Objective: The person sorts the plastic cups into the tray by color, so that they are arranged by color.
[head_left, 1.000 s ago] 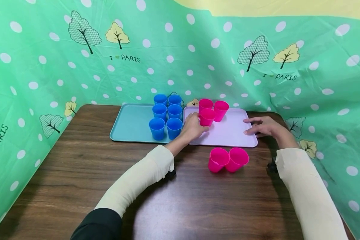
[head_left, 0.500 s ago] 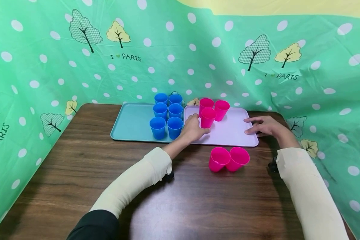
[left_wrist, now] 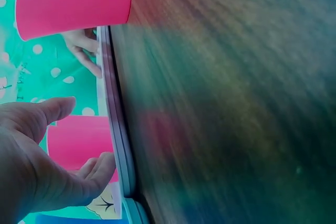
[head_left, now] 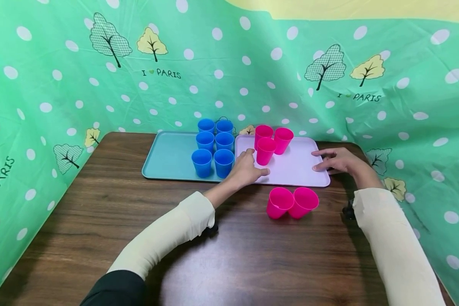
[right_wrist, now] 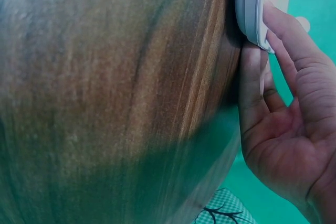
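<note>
My left hand (head_left: 246, 170) is spread beside a pink cup (head_left: 265, 152) on the lilac tray (head_left: 298, 168), its thumb apart from the cup. In the left wrist view the left hand (left_wrist: 58, 156) shows a gap between thumb and fingers, with the pink cup (left_wrist: 81, 140) behind it. Two more pink cups (head_left: 284, 140) stand just behind on the same tray. My right hand (head_left: 336, 161) holds the tray's right rim. In the right wrist view the right hand (right_wrist: 291, 108) has the tray's corner (right_wrist: 254, 14) between thumb and fingers.
Left of the lilac tray, a teal tray (head_left: 168, 159) bears several blue cups (head_left: 202, 163) in two columns at its right end. Two pink cups (head_left: 279, 204) stand side by side on the wooden table (head_left: 252, 255) in front. A polka-dot cloth (head_left: 214, 59) hangs behind.
My left hand has let go of the pink cup and drawn back slightly toward the front left, its thumb coming away. The cup sits slightly nearer the front. My right hand stays at the rim.
</note>
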`<action>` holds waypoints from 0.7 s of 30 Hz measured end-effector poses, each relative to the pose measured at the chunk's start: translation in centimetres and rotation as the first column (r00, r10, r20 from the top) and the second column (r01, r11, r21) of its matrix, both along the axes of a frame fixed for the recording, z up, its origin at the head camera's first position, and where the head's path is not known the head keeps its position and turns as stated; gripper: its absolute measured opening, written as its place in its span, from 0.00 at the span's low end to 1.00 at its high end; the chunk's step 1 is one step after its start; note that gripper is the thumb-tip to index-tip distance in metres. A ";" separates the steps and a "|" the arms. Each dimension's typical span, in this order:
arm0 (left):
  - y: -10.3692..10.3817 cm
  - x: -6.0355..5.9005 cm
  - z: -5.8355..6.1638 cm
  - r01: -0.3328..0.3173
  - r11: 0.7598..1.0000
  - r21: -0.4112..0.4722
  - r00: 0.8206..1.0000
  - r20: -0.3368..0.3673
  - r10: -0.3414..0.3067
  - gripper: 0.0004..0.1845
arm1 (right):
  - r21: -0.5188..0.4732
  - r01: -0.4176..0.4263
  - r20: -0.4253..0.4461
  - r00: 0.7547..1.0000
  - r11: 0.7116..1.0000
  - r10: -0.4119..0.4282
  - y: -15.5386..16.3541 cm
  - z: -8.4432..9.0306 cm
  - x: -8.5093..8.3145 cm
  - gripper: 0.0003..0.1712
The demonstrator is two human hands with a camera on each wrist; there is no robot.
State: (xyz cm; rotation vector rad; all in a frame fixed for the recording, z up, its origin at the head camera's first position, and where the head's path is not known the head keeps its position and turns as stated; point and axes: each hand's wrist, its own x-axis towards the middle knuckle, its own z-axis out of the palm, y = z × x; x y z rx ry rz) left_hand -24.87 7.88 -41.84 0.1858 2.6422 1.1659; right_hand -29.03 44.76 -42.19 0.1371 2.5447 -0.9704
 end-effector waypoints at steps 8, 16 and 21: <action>-0.1 1.9 0.9 0.038 0.999 0.022 0.998 -0.049 -0.037 0.52 | 0.011 -0.004 -0.005 1.000 1.000 0.004 -0.1 0.0 0.1 0.48; -0.4 3.0 1.2 0.070 0.995 0.073 0.996 -0.059 -0.065 0.49 | 0.019 -0.005 0.003 1.000 1.000 0.005 0.1 -0.2 -0.1 0.49; -0.6 3.6 1.5 0.100 0.991 0.094 0.992 -0.083 -0.092 0.46 | 0.014 0.010 0.014 1.000 1.000 -0.010 0.3 -0.2 -0.4 0.51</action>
